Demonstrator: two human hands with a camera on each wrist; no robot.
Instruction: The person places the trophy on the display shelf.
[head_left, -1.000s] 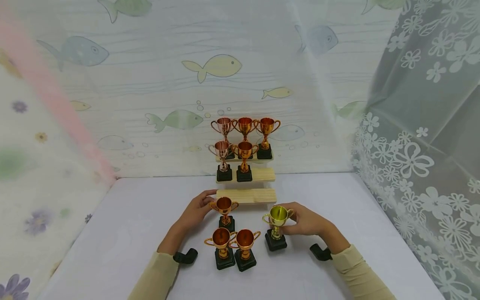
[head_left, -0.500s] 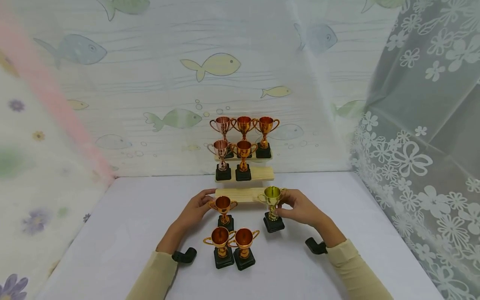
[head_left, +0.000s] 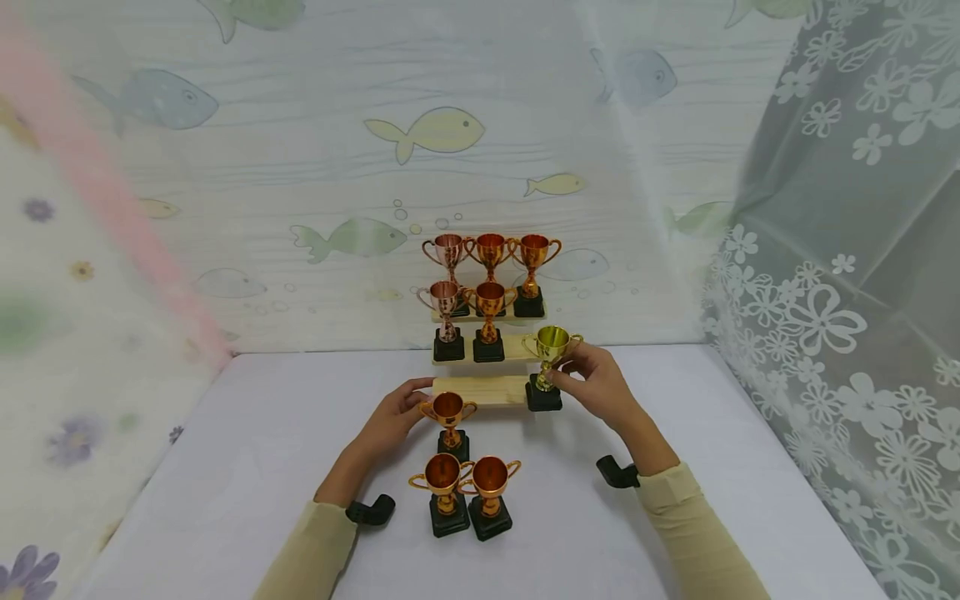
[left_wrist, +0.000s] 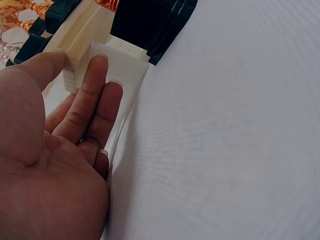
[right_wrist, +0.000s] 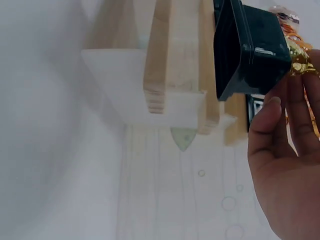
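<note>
**Gold cup held at the steps**

Nearest, two copper cups stand on the desk. The left hand rests open against the wooden steps. Farther right, the right hand pinches the upright gold cup beside the lowest step.

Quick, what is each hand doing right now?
Left hand: open, straight fingers resting against the end of the lowest wooden step.
Right hand: holding the gold trophy by its stem.

Fish-print wall (pale), lace curtain, white table.
</note>
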